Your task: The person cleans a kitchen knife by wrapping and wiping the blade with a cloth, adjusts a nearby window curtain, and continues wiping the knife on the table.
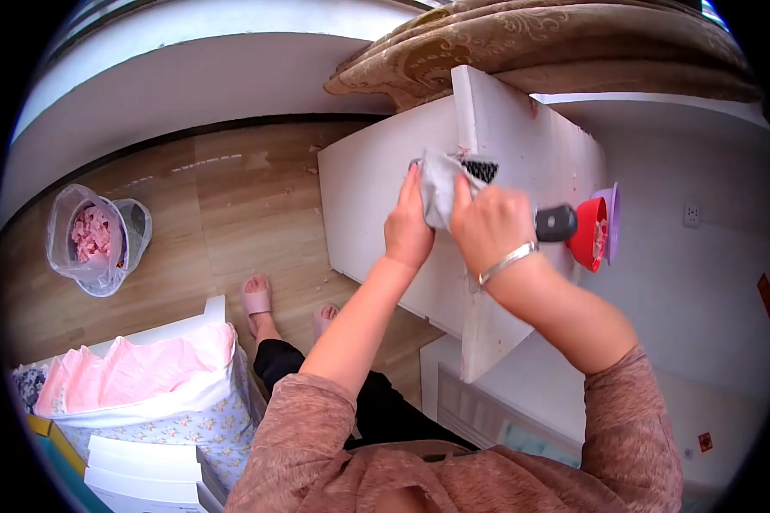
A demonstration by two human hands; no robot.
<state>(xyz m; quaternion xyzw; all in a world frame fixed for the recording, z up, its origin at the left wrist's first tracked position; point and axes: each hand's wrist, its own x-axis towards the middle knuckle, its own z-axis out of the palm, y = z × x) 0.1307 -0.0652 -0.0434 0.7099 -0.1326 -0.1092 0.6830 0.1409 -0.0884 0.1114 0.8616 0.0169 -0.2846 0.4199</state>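
- Head cam: left hand and right hand both have a closed grip on pale cloth, just over the white counter.
- Slacken either side, cloth could slip imo.
- Careless right swing might knock the red bowl.

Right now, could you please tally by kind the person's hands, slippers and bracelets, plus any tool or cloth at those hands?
Left hand and right hand: 2
Pink slippers: 2
Silver bracelet: 1
Black-handled tool: 1
Grey-white cloth: 1
Total: 7
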